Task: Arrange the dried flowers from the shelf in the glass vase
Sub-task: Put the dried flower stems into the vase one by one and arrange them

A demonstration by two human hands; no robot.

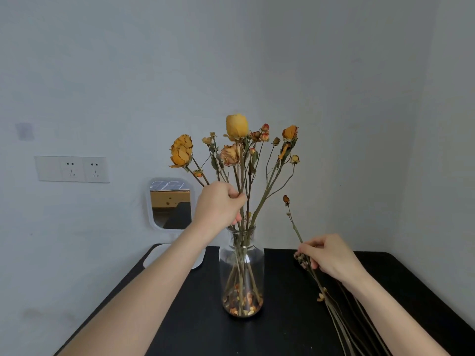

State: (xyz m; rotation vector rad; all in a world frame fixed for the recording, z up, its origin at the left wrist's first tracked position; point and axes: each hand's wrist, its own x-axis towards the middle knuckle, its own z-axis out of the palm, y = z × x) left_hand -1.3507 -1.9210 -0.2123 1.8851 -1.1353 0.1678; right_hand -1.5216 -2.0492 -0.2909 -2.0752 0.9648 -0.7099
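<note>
A clear glass vase (241, 268) stands on the black table (195, 317), with dried petals at its bottom and several dried yellow and orange roses (237, 127) standing in it. My left hand (218, 205) pinches the rose stems just above the vase's mouth. To the right, my right hand (327, 255) pinches a thin dried stem with a small bud (291, 217), which rises tilted to the left. Under that hand a loose bunch of dried stems (341, 319) lies on the table.
A small white-framed mirror (171, 202) on a white base stands behind the vase to the left, against the wall. Wall sockets (73, 169) are at the left. The table sits in a corner between two white walls.
</note>
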